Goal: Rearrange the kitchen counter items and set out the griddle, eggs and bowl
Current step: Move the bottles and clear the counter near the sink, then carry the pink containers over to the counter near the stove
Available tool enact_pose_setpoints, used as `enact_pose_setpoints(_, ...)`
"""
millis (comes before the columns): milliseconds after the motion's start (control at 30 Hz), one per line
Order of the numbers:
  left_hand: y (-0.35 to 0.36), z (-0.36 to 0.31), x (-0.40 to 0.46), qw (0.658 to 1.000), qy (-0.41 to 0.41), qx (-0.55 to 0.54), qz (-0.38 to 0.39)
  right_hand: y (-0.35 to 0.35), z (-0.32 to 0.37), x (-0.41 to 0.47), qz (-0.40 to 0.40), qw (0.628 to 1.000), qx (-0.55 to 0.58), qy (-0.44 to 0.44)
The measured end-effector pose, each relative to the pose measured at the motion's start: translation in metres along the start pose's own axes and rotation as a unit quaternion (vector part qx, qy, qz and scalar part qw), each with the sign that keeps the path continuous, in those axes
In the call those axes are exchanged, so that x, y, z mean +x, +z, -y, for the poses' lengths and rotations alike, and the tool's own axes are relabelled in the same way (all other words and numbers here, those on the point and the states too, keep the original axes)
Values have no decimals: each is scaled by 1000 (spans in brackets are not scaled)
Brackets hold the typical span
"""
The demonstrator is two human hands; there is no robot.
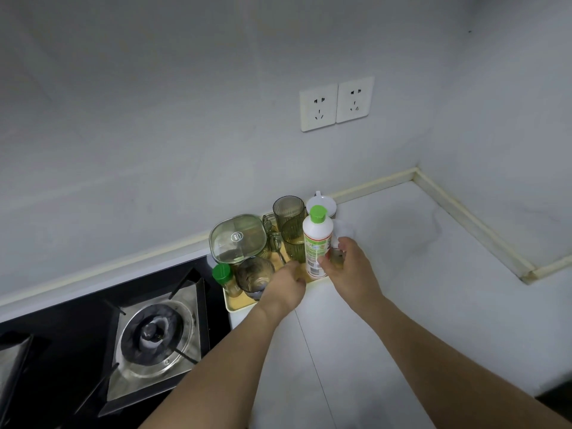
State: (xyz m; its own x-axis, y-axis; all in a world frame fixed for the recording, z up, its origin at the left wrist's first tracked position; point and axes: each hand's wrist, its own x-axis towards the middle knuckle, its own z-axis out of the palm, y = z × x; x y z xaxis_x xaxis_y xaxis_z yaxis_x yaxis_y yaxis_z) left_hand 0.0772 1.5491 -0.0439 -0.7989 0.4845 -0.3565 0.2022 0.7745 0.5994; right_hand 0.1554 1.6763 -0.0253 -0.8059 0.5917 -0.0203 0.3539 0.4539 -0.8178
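While upright, white green-capped bottle [316,243]

Single head-worn view, wide-angle, looking forward and down from above the counter [402,274] toward the wall corner; close range, both forearms entering from bottom edge, stove [148,335] at lower left, wall sockets [336,103] above centre.

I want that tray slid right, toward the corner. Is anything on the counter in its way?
Nothing visible blocks it. The counter right of the tray shows bare to the corner. The left hand is at the tray's front edge; the right hand holds the white bottle on it.
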Motion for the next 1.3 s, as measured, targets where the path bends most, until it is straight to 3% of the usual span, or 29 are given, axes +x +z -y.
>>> enact_pose_setpoints(467, -61, 25, -76, 988, 79, -77, -104, 12, 48, -59, -31, 999, -2, -17)
enact_pose_setpoints(767, -113, 87, -124, 983, 51, -50, -170, 47, 98, -100, -4, 998, 9, -56)
enact_pose_setpoints(933, -136, 118, -187, 967, 17, -58, -246, 83, 130, -135, 68, 992, 8, -109)
enact_pose_setpoints(1300, -164, 230, -351, 910, -157, -71, -378, 172, 209, -248, 269, 941, 26, -203)
